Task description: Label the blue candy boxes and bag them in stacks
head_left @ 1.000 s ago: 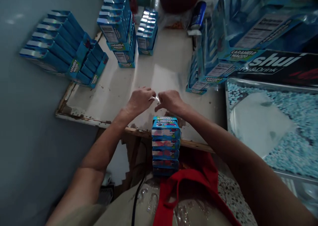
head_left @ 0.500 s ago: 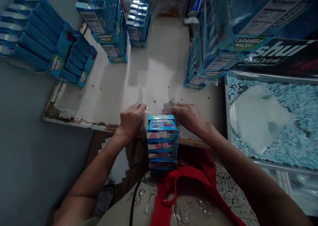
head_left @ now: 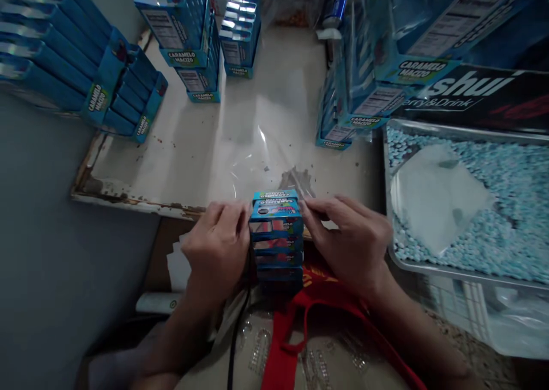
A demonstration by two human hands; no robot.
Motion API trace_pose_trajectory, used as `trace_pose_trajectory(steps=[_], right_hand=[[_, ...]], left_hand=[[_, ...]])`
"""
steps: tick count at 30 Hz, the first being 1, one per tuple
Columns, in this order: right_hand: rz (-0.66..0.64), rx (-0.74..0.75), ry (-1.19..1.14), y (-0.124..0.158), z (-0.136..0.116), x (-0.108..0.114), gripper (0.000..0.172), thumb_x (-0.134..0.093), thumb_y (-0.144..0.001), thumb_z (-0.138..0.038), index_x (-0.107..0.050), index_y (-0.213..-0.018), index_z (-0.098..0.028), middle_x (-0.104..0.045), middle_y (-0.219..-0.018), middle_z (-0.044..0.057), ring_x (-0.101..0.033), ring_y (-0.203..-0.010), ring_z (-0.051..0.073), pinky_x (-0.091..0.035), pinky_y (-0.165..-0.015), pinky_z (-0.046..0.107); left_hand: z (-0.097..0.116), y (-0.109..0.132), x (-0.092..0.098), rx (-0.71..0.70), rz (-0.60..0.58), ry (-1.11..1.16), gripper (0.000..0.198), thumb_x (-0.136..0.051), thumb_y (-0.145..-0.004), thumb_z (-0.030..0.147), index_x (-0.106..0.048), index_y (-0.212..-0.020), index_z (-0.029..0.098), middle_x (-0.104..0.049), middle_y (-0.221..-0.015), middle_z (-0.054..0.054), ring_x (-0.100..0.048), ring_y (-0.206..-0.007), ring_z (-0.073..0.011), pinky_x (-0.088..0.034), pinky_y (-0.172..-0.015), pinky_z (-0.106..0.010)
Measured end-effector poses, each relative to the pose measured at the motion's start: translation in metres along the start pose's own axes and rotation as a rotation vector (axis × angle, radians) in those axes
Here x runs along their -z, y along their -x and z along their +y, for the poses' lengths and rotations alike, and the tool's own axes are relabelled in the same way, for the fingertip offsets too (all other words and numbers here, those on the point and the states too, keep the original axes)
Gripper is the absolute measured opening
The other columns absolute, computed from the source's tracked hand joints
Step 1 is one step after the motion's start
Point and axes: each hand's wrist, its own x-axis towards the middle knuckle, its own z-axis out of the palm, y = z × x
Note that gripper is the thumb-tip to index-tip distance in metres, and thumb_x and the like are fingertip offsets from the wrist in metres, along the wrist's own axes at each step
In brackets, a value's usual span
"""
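Observation:
A stack of several small blue candy boxes [head_left: 277, 235] stands against my body at the near edge of the white table [head_left: 193, 150]. My left hand [head_left: 218, 247] presses on the stack's left side, fingers closed against it. On the right side my right hand [head_left: 354, 241] does the same, fingers stretched along the boxes. A clear plastic sheet [head_left: 261, 144] lies on the table just beyond the stack, its near edge reaching the top box.
Packs of blue boxes lie at far left [head_left: 81, 64], stand at the back [head_left: 189, 35] and are piled at right [head_left: 369, 75]. A metal tray of pale blue candies [head_left: 484, 235] with a white sheet sits at right. A red strap [head_left: 300, 321] crosses my front.
Both hands came back from the middle of the table, where they pinched the clear sheet, down to the sides of the box stack. The view has tilted downwards.

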Motion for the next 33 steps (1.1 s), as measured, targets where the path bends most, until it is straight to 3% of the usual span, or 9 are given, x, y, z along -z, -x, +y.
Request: trace_pose_trajectory(steps=[5, 8, 11, 13, 16, 19, 22, 28, 33], right_hand=[[0.121, 0.229, 0.058, 0.037, 0.008, -0.007, 0.02, -0.076, -0.092, -0.011, -0.075, -0.109, -0.022, -0.083, -0.097, 0.002, -0.077, -0.081, 0.013, -0.058, -0.071, 0.023], [0.098, 0.331, 0.01, 0.056, 0.022, -0.014, 0.027, -0.074, -0.091, -0.009, -0.074, -0.114, -0.022, -0.082, -0.101, 0.003, -0.078, -0.088, 0.016, -0.061, -0.075, 0.026], [0.155, 0.257, -0.039, 0.065, 0.029, -0.029, 0.02, -0.074, -0.091, -0.011, -0.072, -0.105, -0.025, -0.081, -0.099, 0.001, -0.077, -0.083, 0.014, -0.06, -0.071, 0.025], [0.191, 0.121, -0.08, 0.065, 0.028, -0.042, 0.016, -0.074, -0.092, -0.015, -0.068, -0.102, -0.026, -0.079, -0.096, 0.001, -0.075, -0.082, 0.014, -0.059, -0.069, 0.025], [0.149, -0.127, -0.171, 0.058, 0.027, -0.06, 0.011, -0.067, -0.097, -0.024, -0.066, -0.109, -0.025, -0.077, -0.094, 0.002, -0.074, -0.08, 0.016, -0.06, -0.071, 0.029], [0.084, -0.263, -0.23, 0.054, 0.029, -0.071, 0.009, -0.061, -0.1, -0.029, -0.067, -0.105, -0.024, -0.076, -0.087, 0.0, -0.072, -0.072, 0.016, -0.059, -0.069, 0.03], [0.087, -0.229, -0.216, 0.055, 0.033, -0.073, 0.009, -0.06, -0.098, -0.028, -0.067, -0.103, -0.024, -0.077, -0.086, 0.001, -0.073, -0.071, 0.017, -0.059, -0.067, 0.03], [-0.035, -0.061, -0.12, 0.064, 0.038, -0.064, 0.023, -0.052, -0.101, -0.014, -0.07, -0.112, -0.023, -0.082, -0.098, 0.007, -0.077, -0.083, 0.017, -0.06, -0.079, 0.028], [-0.001, 0.105, -0.103, 0.07, 0.035, -0.046, 0.017, -0.065, -0.097, -0.011, -0.074, -0.109, -0.02, -0.083, -0.106, 0.007, -0.079, -0.087, 0.017, -0.058, -0.077, 0.026]], left_hand=[[-0.003, 0.032, -0.029, 0.034, 0.333, 0.226, 0.018, -0.08, -0.087, 0.01, -0.073, -0.099, 0.022, -0.077, -0.092, -0.001, -0.073, -0.081, -0.0141, -0.058, -0.079, -0.026], [-0.008, 0.051, -0.039, -0.052, 0.406, 0.217, 0.03, -0.083, -0.081, 0.005, -0.073, -0.103, 0.022, -0.076, -0.097, -0.004, -0.073, -0.082, -0.0154, -0.06, -0.076, -0.027], [-0.012, 0.064, -0.048, -0.078, 0.41, 0.194, 0.028, -0.081, -0.08, 0.005, -0.069, -0.097, 0.024, -0.072, -0.092, -0.003, -0.071, -0.08, -0.0155, -0.058, -0.073, -0.028], [-0.013, 0.066, -0.059, 0.085, 0.417, 0.23, 0.021, -0.078, -0.083, 0.012, -0.065, -0.095, 0.023, -0.069, -0.088, -0.003, -0.068, -0.08, -0.0165, -0.056, -0.075, -0.031], [-0.011, 0.06, -0.078, 0.462, 0.27, 0.373, 0.015, -0.074, -0.085, 0.026, -0.064, -0.095, 0.021, -0.066, -0.088, -0.002, -0.062, -0.077, -0.0167, -0.051, -0.072, -0.031], [-0.011, 0.052, -0.092, 0.578, 0.096, 0.508, 0.012, -0.068, -0.09, 0.031, -0.064, -0.086, 0.02, -0.062, -0.078, 0.001, -0.057, -0.069, -0.0147, -0.044, -0.065, -0.027], [-0.021, 0.049, -0.096, 0.426, 0.037, 0.449, 0.019, -0.057, -0.098, 0.032, -0.067, -0.086, 0.02, -0.064, -0.078, -0.001, -0.058, -0.073, -0.017, -0.042, -0.069, -0.029], [-0.051, 0.06, -0.08, -0.103, -0.039, 0.115, 0.021, -0.05, -0.098, 0.022, -0.063, -0.082, 0.022, -0.062, -0.071, -0.005, -0.057, -0.073, -0.0225, -0.039, -0.078, -0.036], [-0.045, 0.072, -0.071, -0.237, -0.058, 0.212, 0.027, -0.049, -0.096, 0.017, -0.048, -0.07, 0.023, -0.055, -0.065, -0.002, -0.05, -0.063, -0.0202, -0.035, -0.067, -0.034]])
